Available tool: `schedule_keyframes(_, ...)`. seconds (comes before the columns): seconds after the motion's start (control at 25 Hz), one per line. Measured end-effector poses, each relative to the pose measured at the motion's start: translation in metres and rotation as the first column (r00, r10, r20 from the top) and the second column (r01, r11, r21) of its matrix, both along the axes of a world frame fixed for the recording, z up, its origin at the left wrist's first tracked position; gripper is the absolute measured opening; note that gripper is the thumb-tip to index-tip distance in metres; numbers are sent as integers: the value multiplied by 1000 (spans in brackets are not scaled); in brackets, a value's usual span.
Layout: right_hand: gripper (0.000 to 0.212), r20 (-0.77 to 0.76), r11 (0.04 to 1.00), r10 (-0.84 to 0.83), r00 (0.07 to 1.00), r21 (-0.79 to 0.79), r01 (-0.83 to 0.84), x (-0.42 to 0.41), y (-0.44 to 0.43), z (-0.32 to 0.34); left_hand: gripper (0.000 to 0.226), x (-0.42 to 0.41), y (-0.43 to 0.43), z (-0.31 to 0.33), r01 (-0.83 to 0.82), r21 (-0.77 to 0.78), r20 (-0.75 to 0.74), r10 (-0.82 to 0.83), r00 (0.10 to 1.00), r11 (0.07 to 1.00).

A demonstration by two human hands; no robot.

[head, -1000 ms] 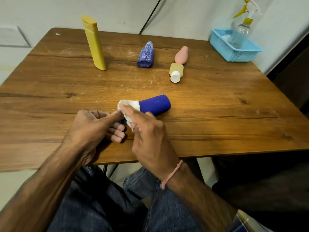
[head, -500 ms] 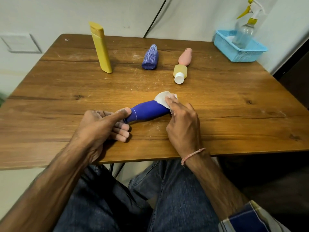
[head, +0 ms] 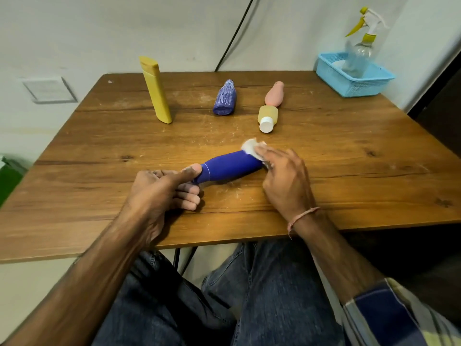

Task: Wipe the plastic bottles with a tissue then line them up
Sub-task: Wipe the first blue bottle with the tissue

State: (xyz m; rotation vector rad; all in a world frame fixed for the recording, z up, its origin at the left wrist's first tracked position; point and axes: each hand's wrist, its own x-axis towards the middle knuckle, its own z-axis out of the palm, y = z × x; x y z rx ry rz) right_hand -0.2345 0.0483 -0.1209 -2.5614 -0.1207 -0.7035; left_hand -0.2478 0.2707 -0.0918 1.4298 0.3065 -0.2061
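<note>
Now | smooth dark-blue plastic bottle (head: pixel 229 167) lying near front of brown wooden table (head: pixel 349 151) | left hand (head: pixel 162 188) pinches narrow cap end | right hand (head: pixel 284 181) grips crumpled white tissue (head: pixel 250 147) against base | likely light, stiff, slippery: hold by ends

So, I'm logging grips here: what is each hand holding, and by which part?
Left hand pinches the blue bottle at its narrow end; right hand holds the tissue against the bottle's other end.

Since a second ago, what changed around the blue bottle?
The right hand slid the tissue along the blue bottle, from the narrow end by the left hand to the far end. The left hand keeps its grip on that end. The yellow bottle and purple bottle stayed put.
</note>
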Motion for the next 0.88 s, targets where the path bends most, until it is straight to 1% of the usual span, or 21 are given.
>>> schedule_keyframes(0.04,51,-31,995,-54,998,87,57,4,-11,2,38,2,0,5,10,48,40,-12,999,999)
schedule_keyframes(0.12,44,-66,945,-109,992,304,124,9,-24,6,34,15,0,22,13,234,189,-59,980,972)
schedule_keyframes(0.2,38,-70,884,-140,988,441,157,11,-27,9,28,39,-5,49,-14,470,334,-164,928,883)
schedule_keyframes(0.28,36,-65,840,-143,988,520,156,13,-25,10,29,72,-16,82,-16,662,362,-300,883,750)
schedule_keyframes(0.36,36,-59,813,-102,993,570,118,15,-23,10,30,108,-31,108,44,773,298,-422,856,633)
schedule_keyframes(0.44,39,-69,784,-34,997,617,69,19,-21,10,31,140,-50,126,115,825,228,-511,829,554)
schedule_keyframes(0.56,42,-103,668,58,993,743,38,27,-21,11,33,175,-80,136,162,862,166,-570,805,481)
schedule_keyframes(0.68,35,-112,550,87,990,834,46,31,-23,11,34,194,-105,138,145,887,166,-597,785,438)
schedule_keyframes(0.8,30,-76,460,116,990,888,14,30,-25,12,36,204,-119,136,125,902,167,-601,782,413)
schedule_keyframes(0.88,22,-50,406,127,991,914,-6,30,-26,11,38,208,-122,135,132,911,148,-608,780,391)
